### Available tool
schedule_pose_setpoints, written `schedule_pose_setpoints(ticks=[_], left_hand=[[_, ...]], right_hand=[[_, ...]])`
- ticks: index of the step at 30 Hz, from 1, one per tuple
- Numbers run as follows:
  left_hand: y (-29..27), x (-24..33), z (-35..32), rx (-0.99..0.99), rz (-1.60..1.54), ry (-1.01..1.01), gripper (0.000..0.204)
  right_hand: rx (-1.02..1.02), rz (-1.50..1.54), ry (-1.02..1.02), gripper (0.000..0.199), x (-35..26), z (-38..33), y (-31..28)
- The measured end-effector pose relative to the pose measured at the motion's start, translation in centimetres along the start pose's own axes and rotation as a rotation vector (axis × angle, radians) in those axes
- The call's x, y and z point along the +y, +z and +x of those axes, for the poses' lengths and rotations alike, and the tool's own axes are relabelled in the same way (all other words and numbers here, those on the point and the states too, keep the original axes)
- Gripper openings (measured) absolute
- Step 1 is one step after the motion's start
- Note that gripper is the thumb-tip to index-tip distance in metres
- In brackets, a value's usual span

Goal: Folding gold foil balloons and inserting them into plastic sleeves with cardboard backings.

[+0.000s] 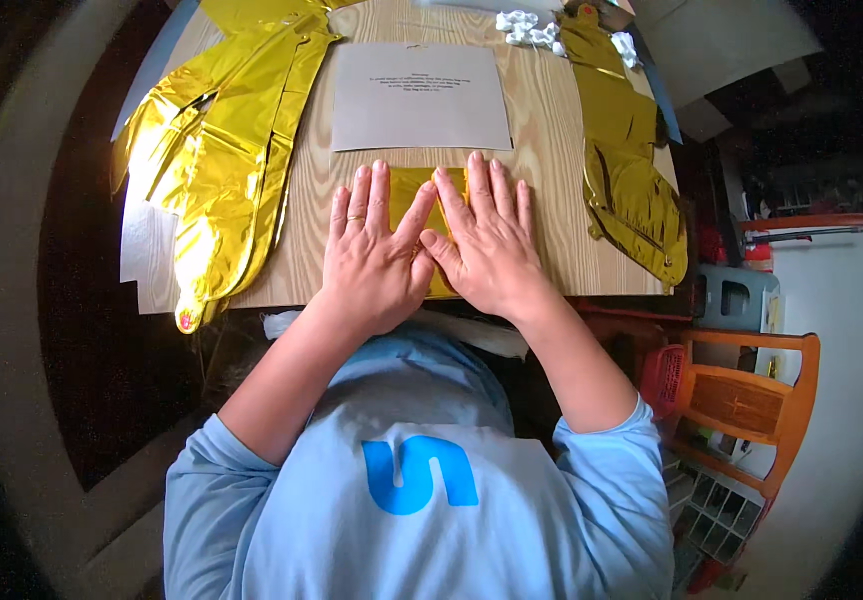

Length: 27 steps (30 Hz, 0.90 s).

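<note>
Both palms lie flat on a folded gold foil balloon (413, 184) close to the table's front edge. My left hand (380, 248) covers its left part, fingers stretched out and slightly apart, a ring on one finger. On its right part rests my right hand (485, 238), fingers spread and pointing away from me. The two hands meet at the thumbs and index fingers. Much of the foil is hidden under them; a gold strip shows between the fingers and another below the hands. Just beyond the fingertips lies a greyish-white printed sheet (422, 115).
A crumpled pile of gold foil balloons (237, 150) covers the left of the wooden table (542, 130) and overhangs its front edge. More flat gold foil (627, 140) lies along the right. White crumpled pieces (527, 30) sit at the back. A wooden chair (747, 400) stands at right.
</note>
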<state>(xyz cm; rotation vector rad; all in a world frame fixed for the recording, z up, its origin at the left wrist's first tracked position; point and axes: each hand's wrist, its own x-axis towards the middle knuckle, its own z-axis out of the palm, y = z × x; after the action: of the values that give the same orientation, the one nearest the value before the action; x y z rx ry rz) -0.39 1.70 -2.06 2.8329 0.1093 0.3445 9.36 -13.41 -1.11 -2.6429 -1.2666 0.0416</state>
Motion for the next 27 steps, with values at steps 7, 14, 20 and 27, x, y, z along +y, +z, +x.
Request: schedule_pose_setpoints(ticks=[7, 14, 20, 27], left_hand=[[-1.7, -1.1, 0.3, -0.039, -0.202, -0.021, 0.078], [-5.7, -6.3, 1.7, -0.067, -0.977, -0.202, 0.05], [-3.2, -4.8, 1.8, -0.075, -0.209, 0.16, 0.063], [-1.4, -4.8, 0.4, -0.072, 0.027, 0.231, 0.081]], right_hand=[[0.029, -0.02, -0.01, 0.073, -0.3, 0.2, 0.1], [-0.023, -0.029, -0.002, 0.073, -0.2, 0.1, -0.5], [-0.052, -0.017, 0.036, 0.07, -0.8, 0.2, -0.5], [-0.042, 0.026, 0.024, 0.065, -0.4, -0.1, -0.6]])
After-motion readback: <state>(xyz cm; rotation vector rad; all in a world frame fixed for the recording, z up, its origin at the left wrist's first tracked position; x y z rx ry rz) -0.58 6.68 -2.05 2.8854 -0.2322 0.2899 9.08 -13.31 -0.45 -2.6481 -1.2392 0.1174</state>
